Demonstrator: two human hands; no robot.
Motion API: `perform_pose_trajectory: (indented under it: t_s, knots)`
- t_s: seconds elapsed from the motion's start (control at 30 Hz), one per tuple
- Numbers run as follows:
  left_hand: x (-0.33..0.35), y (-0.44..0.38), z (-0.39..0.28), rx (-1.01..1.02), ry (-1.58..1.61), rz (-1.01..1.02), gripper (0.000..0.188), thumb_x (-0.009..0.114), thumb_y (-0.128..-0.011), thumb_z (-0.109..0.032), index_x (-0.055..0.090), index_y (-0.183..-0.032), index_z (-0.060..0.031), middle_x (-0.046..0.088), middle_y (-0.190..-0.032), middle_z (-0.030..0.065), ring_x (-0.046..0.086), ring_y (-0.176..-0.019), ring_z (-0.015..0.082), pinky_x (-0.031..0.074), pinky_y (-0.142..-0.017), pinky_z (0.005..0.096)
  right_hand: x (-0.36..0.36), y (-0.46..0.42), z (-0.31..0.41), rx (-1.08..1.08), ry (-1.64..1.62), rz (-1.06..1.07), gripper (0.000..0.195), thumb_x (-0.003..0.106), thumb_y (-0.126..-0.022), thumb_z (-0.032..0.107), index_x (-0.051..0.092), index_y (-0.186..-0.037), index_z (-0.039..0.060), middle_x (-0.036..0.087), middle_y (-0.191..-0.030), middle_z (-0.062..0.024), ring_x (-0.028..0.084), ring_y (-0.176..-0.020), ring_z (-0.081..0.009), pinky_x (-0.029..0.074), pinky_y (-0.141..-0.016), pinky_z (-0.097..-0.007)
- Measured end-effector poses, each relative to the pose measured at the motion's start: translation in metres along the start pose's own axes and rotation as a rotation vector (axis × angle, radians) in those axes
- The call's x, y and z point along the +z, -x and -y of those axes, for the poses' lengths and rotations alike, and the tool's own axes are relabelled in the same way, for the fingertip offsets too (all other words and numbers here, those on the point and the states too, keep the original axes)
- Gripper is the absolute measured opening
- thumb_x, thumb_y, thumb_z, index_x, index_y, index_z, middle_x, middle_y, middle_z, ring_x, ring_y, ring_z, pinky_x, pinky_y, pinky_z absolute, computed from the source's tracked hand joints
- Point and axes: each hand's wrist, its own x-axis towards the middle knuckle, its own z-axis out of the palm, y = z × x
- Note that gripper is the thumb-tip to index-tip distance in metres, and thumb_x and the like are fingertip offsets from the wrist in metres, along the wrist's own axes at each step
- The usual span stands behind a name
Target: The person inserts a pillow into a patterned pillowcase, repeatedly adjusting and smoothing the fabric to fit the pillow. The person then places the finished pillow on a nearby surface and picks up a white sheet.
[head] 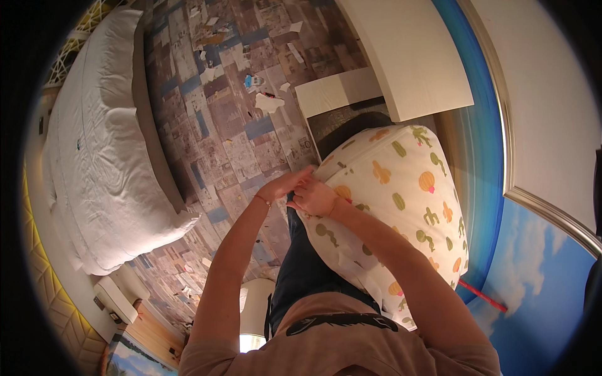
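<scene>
A large white fabric bag or cushion with a cactus print [400, 174] stands against my body, its seam and edge running near my hands. My right hand [314, 198] is closed on the edge of this fabric at its left side. Right beside it, my left hand [288, 184] reaches over with fingers extended, its fingertips meeting the fabric edge and the other hand. Whether those fingertips pinch the cloth is hidden. A thin bracelet circles the left wrist.
Paper scraps [269, 102] and a small blue-and-white item [252, 81] litter the patterned floor [235, 155]. A bed with white bedding [103, 164] stands left. A pale cabinet [414, 56] is at the upper right, and a red stick [484, 295] juts out at the lower right.
</scene>
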Motion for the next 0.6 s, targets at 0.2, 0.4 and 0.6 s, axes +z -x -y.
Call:
perform_pose_trajectory:
  t_s: [0.2,0.4,0.6]
  knots:
    - [0.054,-0.017,-0.026,0.837,-0.851,-0.427,0.024,0.063,-0.089,-0.018,0.059,-0.111,-0.0074,0.060,-0.109,0.0092,0.061,-0.101,0.0308,0.048,-0.087,0.0345,0.018,0.017,-0.006,0.293,-0.033,0.253,0.029,0.058,-0.090,0.033,0.069,-0.093,0.0070,0.068,-0.094,-0.0140,0.064,-0.090,-0.0297,0.048,-0.085,-0.0447]
    - [0.081,-0.010,-0.063,0.940,-1.188,-0.270,0.017,0.061,-0.085,-0.008,0.060,-0.103,-0.0082,0.059,-0.101,0.0063,0.060,-0.092,0.0248,0.048,-0.087,0.0364,0.016,0.015,-0.003,0.281,0.047,0.262,0.037,0.053,-0.092,0.036,0.067,-0.107,0.0052,0.068,-0.101,-0.0166,0.064,-0.098,-0.0344,0.044,-0.091,-0.0475]
    - [0.069,-0.012,-0.067,1.132,-1.567,-0.240,0.022,0.055,-0.079,-0.003,0.060,-0.100,-0.0093,0.057,-0.095,0.0066,0.059,-0.091,0.0235,0.046,-0.088,0.0326,0.021,0.007,0.002,0.284,0.221,0.458,0.036,0.052,-0.093,0.036,0.069,-0.103,0.0056,0.070,-0.100,-0.0147,0.065,-0.095,-0.0302,0.046,-0.089,-0.0459]
